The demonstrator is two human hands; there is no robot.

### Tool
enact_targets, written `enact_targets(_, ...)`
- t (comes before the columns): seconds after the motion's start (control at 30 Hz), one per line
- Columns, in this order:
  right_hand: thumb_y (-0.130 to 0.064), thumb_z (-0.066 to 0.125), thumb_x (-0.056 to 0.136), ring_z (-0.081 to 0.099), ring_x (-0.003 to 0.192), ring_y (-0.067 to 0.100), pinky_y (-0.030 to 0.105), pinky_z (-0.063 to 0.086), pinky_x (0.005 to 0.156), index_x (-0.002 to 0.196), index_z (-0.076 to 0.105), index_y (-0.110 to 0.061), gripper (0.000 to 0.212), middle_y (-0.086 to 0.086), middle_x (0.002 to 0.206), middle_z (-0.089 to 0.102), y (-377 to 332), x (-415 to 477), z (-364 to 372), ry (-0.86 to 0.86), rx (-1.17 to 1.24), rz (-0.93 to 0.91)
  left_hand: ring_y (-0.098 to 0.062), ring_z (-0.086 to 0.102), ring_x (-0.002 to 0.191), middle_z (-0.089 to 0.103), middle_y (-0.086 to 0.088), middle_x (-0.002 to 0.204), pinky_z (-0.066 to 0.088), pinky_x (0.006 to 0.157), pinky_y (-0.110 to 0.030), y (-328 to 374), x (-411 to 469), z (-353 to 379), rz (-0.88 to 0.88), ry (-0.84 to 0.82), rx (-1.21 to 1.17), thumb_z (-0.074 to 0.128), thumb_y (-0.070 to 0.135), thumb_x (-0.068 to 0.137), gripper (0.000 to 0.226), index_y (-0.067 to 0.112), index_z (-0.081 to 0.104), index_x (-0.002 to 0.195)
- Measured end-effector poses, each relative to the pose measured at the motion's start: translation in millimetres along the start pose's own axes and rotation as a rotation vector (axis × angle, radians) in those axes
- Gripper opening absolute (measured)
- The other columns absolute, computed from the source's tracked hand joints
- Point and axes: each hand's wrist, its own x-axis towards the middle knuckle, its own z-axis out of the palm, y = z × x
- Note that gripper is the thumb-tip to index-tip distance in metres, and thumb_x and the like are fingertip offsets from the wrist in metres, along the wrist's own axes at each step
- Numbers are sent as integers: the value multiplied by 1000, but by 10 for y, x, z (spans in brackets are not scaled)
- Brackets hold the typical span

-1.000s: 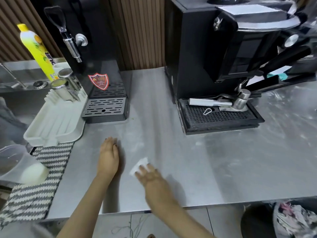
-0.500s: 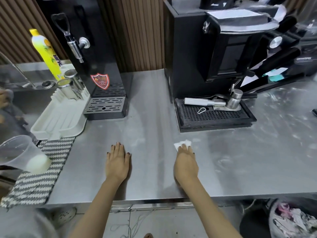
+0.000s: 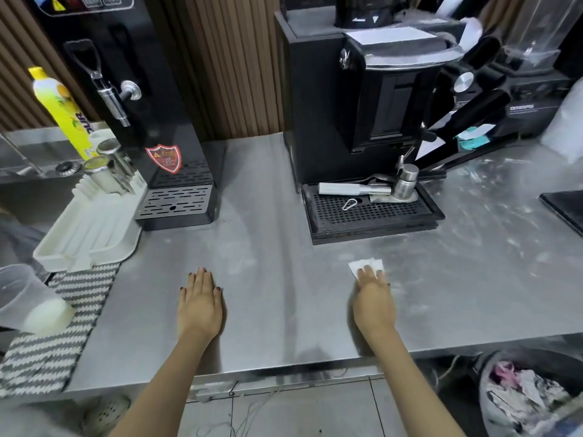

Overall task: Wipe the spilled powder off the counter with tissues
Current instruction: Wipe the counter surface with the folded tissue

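Note:
A white tissue (image 3: 362, 265) lies flat on the steel counter (image 3: 277, 253), a little in front of the coffee machine's drip tray. My right hand (image 3: 373, 299) presses down on it, fingers over its near half. My left hand (image 3: 199, 305) rests flat on the counter to the left, palm down, holding nothing. White powder (image 3: 492, 234) is smeared in streaks and patches over the counter's right side, from beside the tissue out to the far right.
A black coffee machine (image 3: 362, 121) with its drip tray (image 3: 372, 216) stands behind the tissue. A black water dispenser (image 3: 132, 105), a white drying rack (image 3: 85, 234), a striped mat (image 3: 56, 329) and a plastic cup (image 3: 28, 304) are at left. A bin (image 3: 523, 395) sits below right.
My right hand has slid the tissue to the right across the counter, from near my left hand to in front of the drip tray. My left hand has stayed flat in place.

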Motion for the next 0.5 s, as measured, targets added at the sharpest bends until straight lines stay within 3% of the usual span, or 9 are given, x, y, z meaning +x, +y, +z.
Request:
enact_targets(0.07, 11, 30, 86, 12, 145, 21, 30, 14, 119, 143, 35, -13, 61, 1, 155, 24, -205, -184, 16, 37, 7, -88, -24, 9, 144, 17, -8, 155, 9, 117, -40, 5, 5, -5, 7, 0, 4, 24, 24, 99, 50, 7, 21, 146)
enact_targets(0.17, 8, 13, 76, 8, 146, 20, 27, 8, 117, 145, 31, -14, 74, 0, 156, 21, -723, -765, 188, -188, 117, -415, -24, 8, 144, 17, -8, 155, 9, 117, -40, 18, 7, -8, 3, -3, 11, 23, 24, 100, 50, 7, 20, 146)
enact_targets(0.2, 6, 17, 77, 14, 145, 22, 30, 13, 117, 142, 37, -12, 70, 2, 154, 27, -836, -946, 278, -286, 131, -505, -24, 8, 144, 16, -8, 155, 9, 117, -40, 15, 7, -11, 5, -1, 15, 23, 25, 100, 50, 7, 20, 146)
enact_targets(0.27, 6, 48, 70, 41, 134, 22, 35, 36, 110, 124, 59, -16, 59, 1, 138, 52, -906, -1166, 396, -296, 81, -640, -24, 7, 144, 16, -8, 156, 9, 117, -40, 8, 5, -16, 8, -8, 20, 22, 26, 100, 51, 7, 19, 147)
enact_targets(0.3, 2, 65, 56, 54, 122, 18, 33, 45, 102, 111, 68, -23, 60, -5, 125, 63, -869, -1171, 379, -270, 72, -606, -24, 7, 144, 15, -8, 156, 8, 117, -40, 6, 1, -18, 12, -12, 21, 21, 26, 100, 51, 7, 19, 147)
enact_targets(0.33, 1, 72, 46, 59, 117, 15, 31, 46, 100, 107, 70, -27, 67, -8, 120, 66, -787, -1109, 362, -241, 38, -554, -24, 7, 144, 15, -8, 156, 8, 117, -39, 7, -5, -18, 15, -15, 21, 21, 26, 100, 51, 7, 18, 147)
enact_targets(0.37, 5, 72, 48, 53, 124, 15, 30, 36, 106, 114, 66, -26, 73, -8, 128, 61, -673, -1012, 323, -250, 50, -489, -24, 6, 144, 14, -8, 156, 8, 117, -39, 4, -9, -19, 18, -16, 18, 21, 25, 100, 51, 6, 17, 147)
enact_targets(0.43, 13, 48, 73, 23, 143, 16, 25, 9, 116, 138, 44, -22, 74, -5, 151, 34, -331, -769, 229, -156, 24, -354, -24, 5, 144, 13, -8, 156, 7, 117, -39, 0, -11, -19, 22, -21, 16, 20, 25, 100, 51, 6, 16, 147)
enact_targets(0.5, 11, 34, 84, 13, 145, 17, 26, 7, 118, 142, 37, -21, 67, -4, 155, 24, -21, -558, 63, -37, 4, -198, -24, 6, 144, 13, -9, 156, 8, 118, -39, -5, -10, -15, 25, -23, 13, 20, 25, 100, 51, 6, 16, 147)
